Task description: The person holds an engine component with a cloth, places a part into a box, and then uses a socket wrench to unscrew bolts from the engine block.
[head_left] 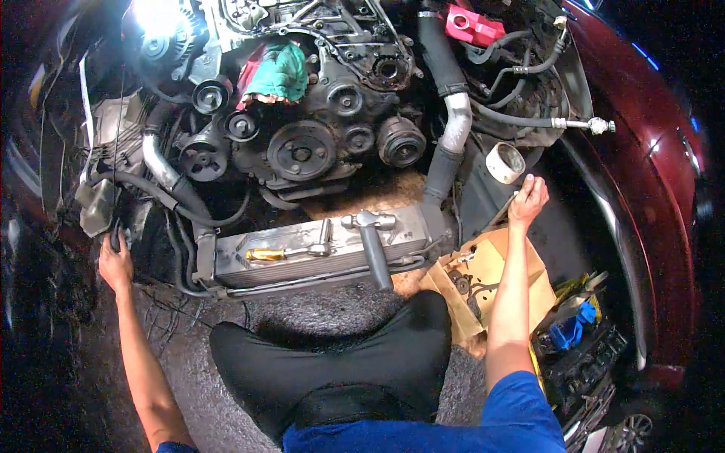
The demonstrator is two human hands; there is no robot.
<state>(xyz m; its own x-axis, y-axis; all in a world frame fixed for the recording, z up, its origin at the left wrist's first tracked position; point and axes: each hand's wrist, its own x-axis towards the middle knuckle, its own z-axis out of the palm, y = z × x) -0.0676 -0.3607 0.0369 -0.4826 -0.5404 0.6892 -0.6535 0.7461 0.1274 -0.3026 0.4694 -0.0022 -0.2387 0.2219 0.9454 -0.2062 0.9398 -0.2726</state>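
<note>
My right hand (530, 202) is closed around a thin rod-like piece (500, 216), whose kind I cannot make out. Just above that hand sits a round whitish cup or ring (505, 162). At the far left, my left hand (115, 264) has its fingers curled near a hanging dark cable and below a pale plastic bottle-like part (96, 205); what they hold is too dark to name. Between my arms, a hammer (373, 245) and a ratchet with a yellow handle (272, 254) lie on the radiator (325, 266).
Ahead stands an engine with several pulleys (302, 152) and a green and red rag (278, 73). A cardboard box (538, 283) of parts is below my right hand. Blue gloves or cloth (572, 326) lie among dark items. A dark red fender (642, 143) borders the right.
</note>
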